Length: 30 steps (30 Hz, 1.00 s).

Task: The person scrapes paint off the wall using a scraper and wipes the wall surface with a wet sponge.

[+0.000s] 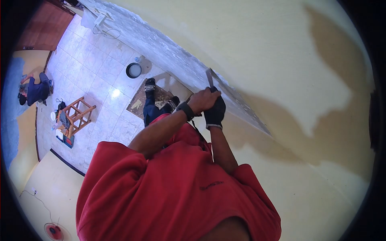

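Observation:
A scraper (210, 78) with a flat metal blade meets the wall at the edge of a rough, stripped strip (177, 52). Its handle is mostly hidden in my hands. My right hand (215, 111), in a dark glove, is closed around it. My left hand (204, 100), bare with a dark watch on the wrist, is closed too, its fingers pressed over the tool beside the glove. Smooth yellow paint (257, 44) covers the wall beyond the strip, with my shadow across it.
My sandalled feet stand on a stained board (138, 100). Close by is a round black bucket (133, 70). A wooden stool (78, 114) stands to the left, with items around it. Farther left, another person (38, 89) crouches by a partly blue wall (12, 112).

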### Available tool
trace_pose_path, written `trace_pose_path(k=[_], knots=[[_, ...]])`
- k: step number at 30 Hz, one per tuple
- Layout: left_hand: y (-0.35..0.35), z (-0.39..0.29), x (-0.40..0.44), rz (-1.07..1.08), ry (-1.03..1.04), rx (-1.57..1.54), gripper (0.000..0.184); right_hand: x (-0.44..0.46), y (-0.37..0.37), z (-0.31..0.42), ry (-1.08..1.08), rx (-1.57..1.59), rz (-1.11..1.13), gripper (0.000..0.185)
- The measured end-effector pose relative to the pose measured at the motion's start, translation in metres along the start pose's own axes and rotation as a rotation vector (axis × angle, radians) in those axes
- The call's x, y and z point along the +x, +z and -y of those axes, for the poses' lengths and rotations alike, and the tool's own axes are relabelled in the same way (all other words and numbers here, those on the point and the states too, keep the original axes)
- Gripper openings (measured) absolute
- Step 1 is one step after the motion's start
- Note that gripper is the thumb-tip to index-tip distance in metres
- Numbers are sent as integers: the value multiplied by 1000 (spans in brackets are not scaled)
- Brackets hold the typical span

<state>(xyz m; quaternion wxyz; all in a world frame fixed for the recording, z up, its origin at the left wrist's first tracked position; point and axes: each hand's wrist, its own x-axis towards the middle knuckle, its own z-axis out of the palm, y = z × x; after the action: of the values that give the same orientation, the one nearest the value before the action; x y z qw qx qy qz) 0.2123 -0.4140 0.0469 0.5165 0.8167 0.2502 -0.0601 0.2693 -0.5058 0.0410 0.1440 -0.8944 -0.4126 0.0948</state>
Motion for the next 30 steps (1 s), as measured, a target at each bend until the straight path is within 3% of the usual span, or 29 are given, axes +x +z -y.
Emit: trace_pose_path(k=[1,5,7,9,11,12,14,15,16,18,19,20,21,23,24,25,26,27,29,30], knots=[[11,3,0,6,1,2,30,-5,-6,3,84,15,86,26],[23,4,-2,51,-20,-13,32,-14,8,-3,65,105,-5,24],[34,25,7,94,-197,-81,35,-14,10,-6,71,94,18,24],[32,31,-3,133,-208,-156,42,-17,8,-4,91,83,45,25],[30,32,-19,-178,-60,-442,47,-14,-5,-11,104,232,1,22],[33,44,-17,-233,-221,-567,46,-13,-10,-15,205,297,98,23],[22,76,0,-588,-315,-788,43,-25,-15,-30,321,443,253,28],[2,99,17,-672,-439,-1200,41,-31,-24,-27,318,452,251,28],[-49,77,10,-702,-468,-1461,41,-32,-39,-18,454,605,345,28],[-98,83,44,-1125,-150,-1670,40,-40,-48,-13,616,795,422,27],[-113,87,54,-1233,12,-1524,41,-45,-45,-17,608,794,412,27],[-111,116,90,-1565,8,-1264,37,-50,-42,-23,603,845,431,27],[-112,101,97,-1563,18,-1275,37,-51,-45,-22,598,894,449,27],[-101,57,116,-1911,-198,-854,30,-59,-52,-23,581,858,404,27],[-82,44,114,-1855,-161,-895,29,-62,-54,-27,614,879,395,27],[-45,39,115,-1749,-288,-517,30,-64,-54,-30,646,903,391,27],[-8,19,113,-1589,-264,-629,29,-67,-56,-34,693,889,403,27],[25,-7,111,-1662,-211,-357,25,-72,-54,-45,686,880,418,27],[55,-64,100,-1602,-224,-659,26,-78,-52,-66,700,779,482,26],[49,-61,98,-1613,-240,-663,26,-80,-55,-72,779,780,513,26]])
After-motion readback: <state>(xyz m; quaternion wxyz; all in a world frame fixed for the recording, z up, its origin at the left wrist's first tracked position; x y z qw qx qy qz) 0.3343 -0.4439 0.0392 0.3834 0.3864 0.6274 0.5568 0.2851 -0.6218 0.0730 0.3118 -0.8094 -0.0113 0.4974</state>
